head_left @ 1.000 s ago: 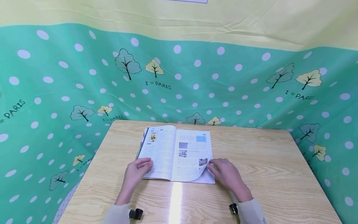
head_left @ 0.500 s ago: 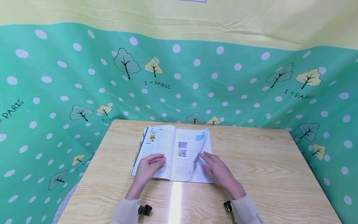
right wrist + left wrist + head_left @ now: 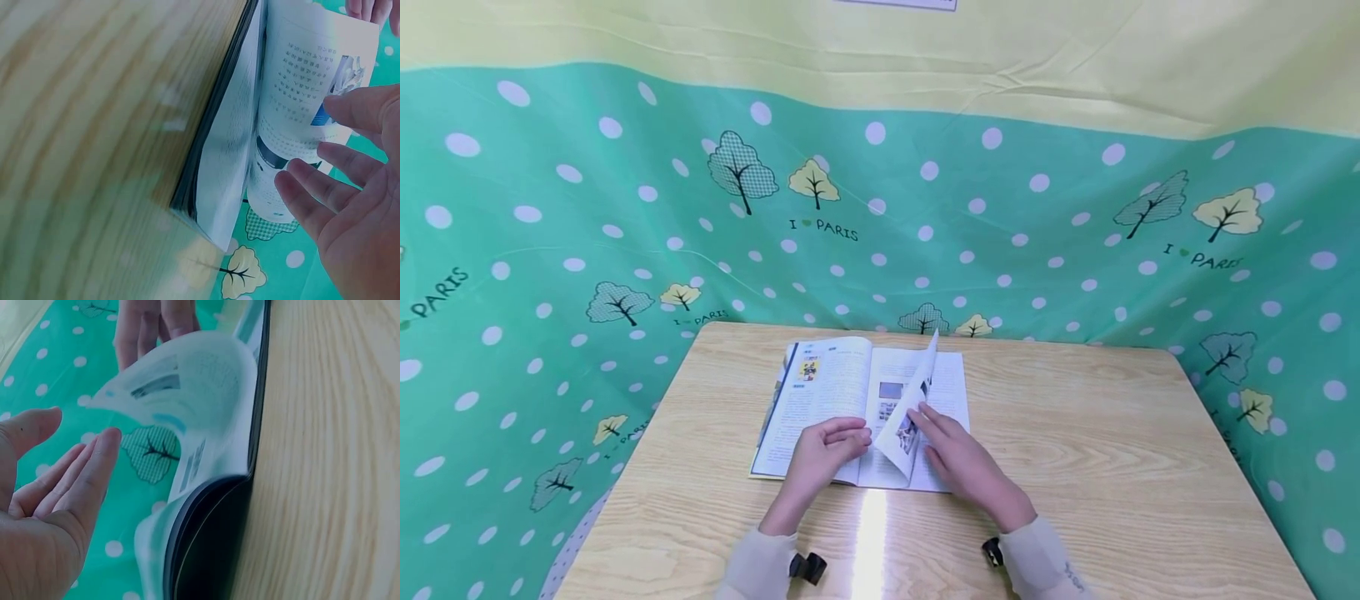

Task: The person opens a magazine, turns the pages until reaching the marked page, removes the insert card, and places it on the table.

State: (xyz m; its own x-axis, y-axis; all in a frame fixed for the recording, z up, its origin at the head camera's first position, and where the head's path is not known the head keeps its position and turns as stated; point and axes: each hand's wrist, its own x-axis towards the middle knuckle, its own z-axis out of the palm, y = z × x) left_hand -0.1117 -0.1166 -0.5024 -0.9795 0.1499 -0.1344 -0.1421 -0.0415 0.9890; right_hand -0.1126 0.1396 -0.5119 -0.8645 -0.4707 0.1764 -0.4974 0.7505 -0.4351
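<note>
An open book (image 3: 808, 417) lies on the wooden table, printed with text and small pictures. One page (image 3: 892, 450) from its right side stands lifted and curved, leaning toward the left half. My right hand (image 3: 962, 458) pushes against the back of that page with extended fingers; the right wrist view has its fingertips at the printed sheet (image 3: 300, 81). Over the lower left page is my left hand (image 3: 827, 450), its fingertips close to the lifted page's lower corner. Thumb and fingers of the left hand (image 3: 56, 500) are apart in the left wrist view, with nothing between them.
The light wooden table (image 3: 1112, 450) extends to both sides of the book. A green dotted cloth (image 3: 850, 275) with printed trees hangs behind it and along the sides. Each sleeve has a small black device (image 3: 808, 568) at the wrist.
The right-hand page has risen from a curled lower corner to nearly upright, pushed leftward by my right hand. My left hand has moved right, from the book's left edge toward its middle.
</note>
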